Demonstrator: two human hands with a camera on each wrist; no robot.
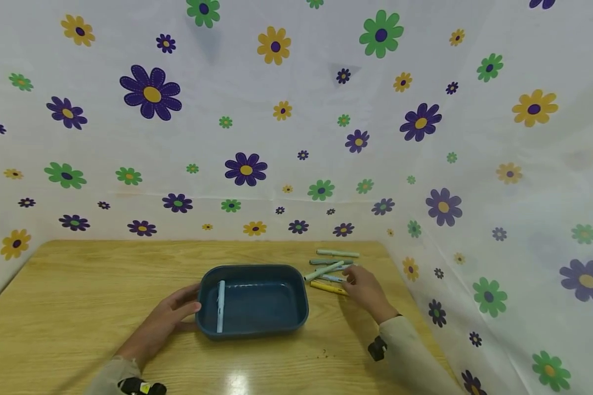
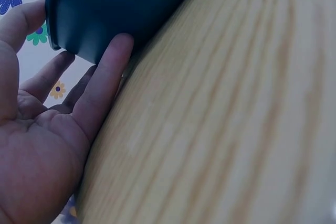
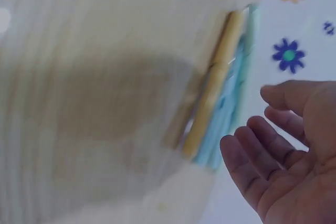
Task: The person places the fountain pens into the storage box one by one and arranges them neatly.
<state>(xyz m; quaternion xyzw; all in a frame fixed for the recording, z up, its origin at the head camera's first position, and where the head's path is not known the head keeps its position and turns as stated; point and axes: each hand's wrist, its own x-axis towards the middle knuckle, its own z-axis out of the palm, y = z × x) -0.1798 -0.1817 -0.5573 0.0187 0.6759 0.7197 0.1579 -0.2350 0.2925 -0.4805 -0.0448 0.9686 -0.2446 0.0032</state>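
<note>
My left hand (image 1: 178, 312) touches the left end of a dark blue rectangular basin (image 1: 252, 333), its spread fingers against the outer wall. In the left wrist view the fingertips (image 2: 122, 43) lie along that wall (image 2: 115, 9). A pale blue capped pen (image 1: 221, 307) lies inside the basin, near its left end. Right of the basin is a loose group of pens, among them a yellow pen (image 1: 328, 288) and a pale green pen (image 1: 338, 253). My right hand (image 1: 367, 291) is at the right ends of these pens, fingers slightly bent, with nothing between them in the right wrist view.
The wooden table (image 1: 104, 285) ends at the back and right against a white curtain (image 1: 301, 82) printed with flowers. A few small dark specks (image 1: 324, 354) lie on the table near the front right.
</note>
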